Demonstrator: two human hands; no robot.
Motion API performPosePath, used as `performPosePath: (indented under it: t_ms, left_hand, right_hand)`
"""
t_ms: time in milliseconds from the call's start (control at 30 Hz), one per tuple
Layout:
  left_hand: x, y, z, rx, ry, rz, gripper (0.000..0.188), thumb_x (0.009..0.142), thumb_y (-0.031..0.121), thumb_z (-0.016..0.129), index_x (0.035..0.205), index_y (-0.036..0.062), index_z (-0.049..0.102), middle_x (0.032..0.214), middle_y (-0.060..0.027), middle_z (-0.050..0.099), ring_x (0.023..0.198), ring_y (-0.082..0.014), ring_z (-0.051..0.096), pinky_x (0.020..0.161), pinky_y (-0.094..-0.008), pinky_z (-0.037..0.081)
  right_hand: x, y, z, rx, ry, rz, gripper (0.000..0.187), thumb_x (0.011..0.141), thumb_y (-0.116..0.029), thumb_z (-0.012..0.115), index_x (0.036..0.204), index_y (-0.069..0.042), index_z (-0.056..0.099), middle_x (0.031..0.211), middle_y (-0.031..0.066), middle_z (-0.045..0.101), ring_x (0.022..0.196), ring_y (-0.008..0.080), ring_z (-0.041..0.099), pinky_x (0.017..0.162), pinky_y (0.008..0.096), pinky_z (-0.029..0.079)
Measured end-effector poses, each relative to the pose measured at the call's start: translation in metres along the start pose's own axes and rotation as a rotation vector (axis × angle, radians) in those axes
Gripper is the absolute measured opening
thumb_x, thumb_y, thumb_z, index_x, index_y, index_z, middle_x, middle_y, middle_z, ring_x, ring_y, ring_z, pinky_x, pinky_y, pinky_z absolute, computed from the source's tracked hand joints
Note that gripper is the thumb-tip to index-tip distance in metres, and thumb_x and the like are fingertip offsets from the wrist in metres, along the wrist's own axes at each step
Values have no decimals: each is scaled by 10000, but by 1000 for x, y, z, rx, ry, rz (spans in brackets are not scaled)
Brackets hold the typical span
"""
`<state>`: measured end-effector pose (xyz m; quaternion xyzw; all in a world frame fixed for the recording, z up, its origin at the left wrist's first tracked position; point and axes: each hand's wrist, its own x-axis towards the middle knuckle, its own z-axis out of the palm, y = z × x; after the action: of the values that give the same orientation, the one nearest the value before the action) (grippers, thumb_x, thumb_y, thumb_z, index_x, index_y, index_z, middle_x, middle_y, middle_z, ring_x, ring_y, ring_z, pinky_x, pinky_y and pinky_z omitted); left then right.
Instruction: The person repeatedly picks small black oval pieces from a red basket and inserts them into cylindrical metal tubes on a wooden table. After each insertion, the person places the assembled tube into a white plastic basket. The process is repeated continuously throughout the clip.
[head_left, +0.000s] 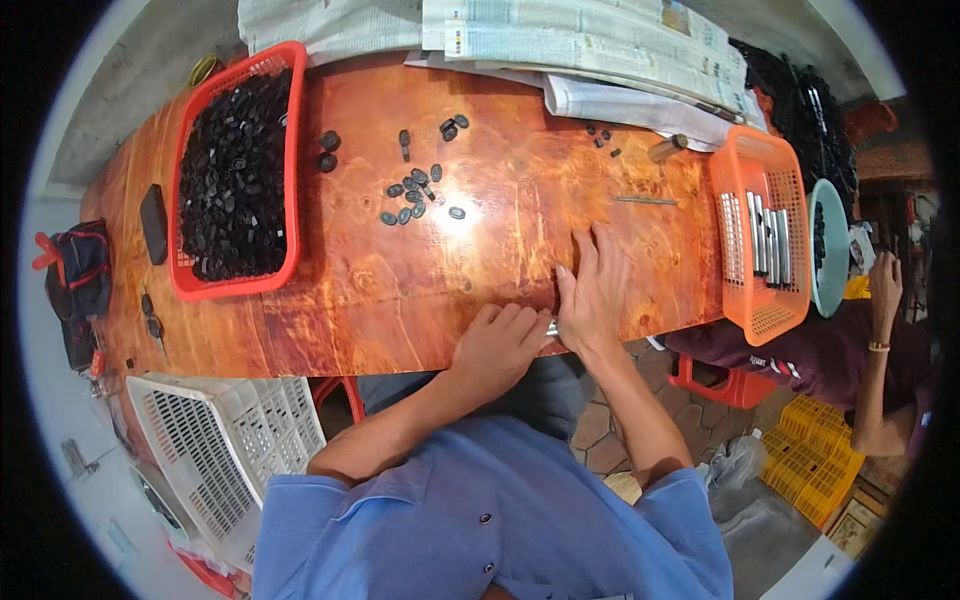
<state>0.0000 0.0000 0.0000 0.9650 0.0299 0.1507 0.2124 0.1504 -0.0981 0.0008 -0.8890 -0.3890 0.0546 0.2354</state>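
Clasping a silvery metal piece [552, 327] in the curled fingers of the left hand [496, 347] at the near edge of the counter [385, 300], apparently steadying it against the right hand [594, 300], with fingers loosely extended.

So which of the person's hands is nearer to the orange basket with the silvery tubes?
Right. The right hand is left of the orange basket, with tabletop between; the left hand is farther left.
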Motion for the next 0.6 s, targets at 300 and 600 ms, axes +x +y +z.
performPosePath:
  t_ms: [300,600]
  left_hand:
    - [0,-5,7,24,116,26,350,855,179,571,1156,14,640,971,-51,561,933,-206,555,777,-348,432]
    - [-5,-7,14,5,102,29,332,854,193,570,1122,19,661,995,-46,571,959,-210,556,778,-339,435]
  right_hand:
    - [4,6,8,9,59,-62,550,1003,-294,514,1453,6,416,1537,256,358,1445,438,299,1202,596,163]
    - [5,5,6,-25,25,-58,563,998,-275,529,1477,-5,406,1547,249,352,1458,426,293,1211,587,159]
